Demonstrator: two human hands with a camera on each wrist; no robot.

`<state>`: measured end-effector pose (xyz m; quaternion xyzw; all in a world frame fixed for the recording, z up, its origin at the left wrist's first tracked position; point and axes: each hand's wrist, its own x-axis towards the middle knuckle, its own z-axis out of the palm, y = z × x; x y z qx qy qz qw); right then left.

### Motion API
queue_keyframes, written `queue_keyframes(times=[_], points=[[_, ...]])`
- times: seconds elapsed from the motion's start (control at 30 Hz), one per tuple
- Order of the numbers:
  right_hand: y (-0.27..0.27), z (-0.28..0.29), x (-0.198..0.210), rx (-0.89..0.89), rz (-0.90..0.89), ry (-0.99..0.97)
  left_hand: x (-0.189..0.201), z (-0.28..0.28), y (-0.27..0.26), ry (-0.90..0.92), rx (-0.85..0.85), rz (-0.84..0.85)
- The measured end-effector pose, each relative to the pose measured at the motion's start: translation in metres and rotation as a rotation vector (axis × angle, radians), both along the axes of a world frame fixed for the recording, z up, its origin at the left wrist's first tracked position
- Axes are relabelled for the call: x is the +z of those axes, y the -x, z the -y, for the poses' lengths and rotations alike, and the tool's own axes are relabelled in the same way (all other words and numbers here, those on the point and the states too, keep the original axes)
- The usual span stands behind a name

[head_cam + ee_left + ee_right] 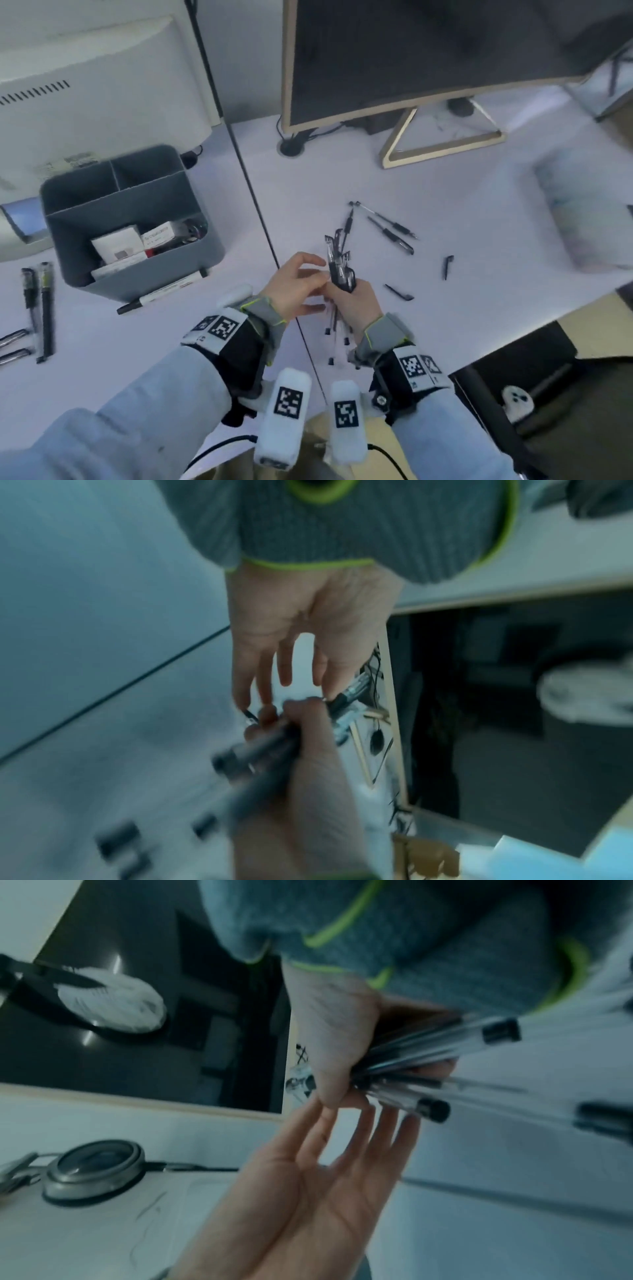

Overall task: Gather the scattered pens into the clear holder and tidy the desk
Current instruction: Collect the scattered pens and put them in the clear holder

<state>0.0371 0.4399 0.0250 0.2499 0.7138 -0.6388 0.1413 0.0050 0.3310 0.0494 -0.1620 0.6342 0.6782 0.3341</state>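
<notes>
While our right hand [356,303] fingers clamp pen bundle [339,263] upright above worktop [479,219], left hand [294,287] fingers spread, steadying. Risk: loose pens slipping, splaying out. Loose pens [390,228], caps [448,266] lie beyond; clear holder unseen.

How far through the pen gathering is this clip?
Partway. Done: a bundle of pens is gathered. In hand: the right hand grips that bundle; the left hand touches it with straight fingers. Left: loose pens and caps on the desk, more pens far left. No clear holder visible.
</notes>
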Motion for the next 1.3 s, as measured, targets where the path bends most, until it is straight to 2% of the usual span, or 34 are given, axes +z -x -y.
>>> queue_keyframes(times=[0.07, 0.17, 0.23, 0.3, 0.4, 0.5, 0.6, 0.7, 0.83, 0.97, 1.07, 1.17, 1.23, 1.3], points=[[-0.004, -0.009, 0.0, -0.014, 0.022, -0.018, -0.01, 0.003, 0.004, 0.181, -0.013, -0.111], [-0.009, -0.032, 0.005, -0.107, 0.015, 0.088, -0.021, 0.011, 0.008, 0.508, -0.089, -0.346], [-0.008, -0.053, 0.008, -0.132, 0.003, -0.046, -0.024, 0.012, 0.013, 0.643, -0.132, -0.435], [-0.002, -0.077, 0.012, -0.118, -0.002, -0.262, -0.024, 0.006, 0.022, 0.734, -0.193, -0.481], [0.008, -0.101, 0.023, -0.006, -0.01, -0.541, -0.024, -0.015, 0.04, 0.899, -0.349, -0.52], [0.003, -0.077, 0.028, 0.232, -0.056, -0.534, -0.022, -0.021, 0.049, 1.075, -0.494, -0.616], [-0.006, -0.041, 0.025, 0.386, -0.062, -0.506, -0.023, -0.014, 0.056, 1.087, -0.614, -0.663], [-0.003, -0.027, 0.018, 0.431, -0.14, -0.574, -0.02, -0.008, 0.061, 1.093, -0.55, -0.646], [0.008, -0.039, 0.012, 0.361, -0.145, -0.79, -0.017, 0.004, 0.062, 0.999, -0.461, -0.71], [0.016, -0.065, 0.009, 0.448, -0.123, -0.866, -0.01, 0.003, 0.052, 0.91, -0.462, -0.735], [0.028, -0.078, 0.012, 0.349, -0.101, -0.796, -0.009, -0.002, 0.051, 0.868, -0.518, -0.747], [0.04, -0.082, 0.013, 0.247, -0.135, -0.599, -0.01, -0.001, 0.057, 0.888, -0.457, -0.734], [0.047, -0.08, 0.012, 0.371, -0.22, -0.524, -0.011, 0.001, 0.06, 0.921, -0.398, -0.733], [0.056, -0.076, 0.005, 0.524, -0.233, -0.586, -0.013, 0.004, 0.061, 0.936, -0.391, -0.741]])
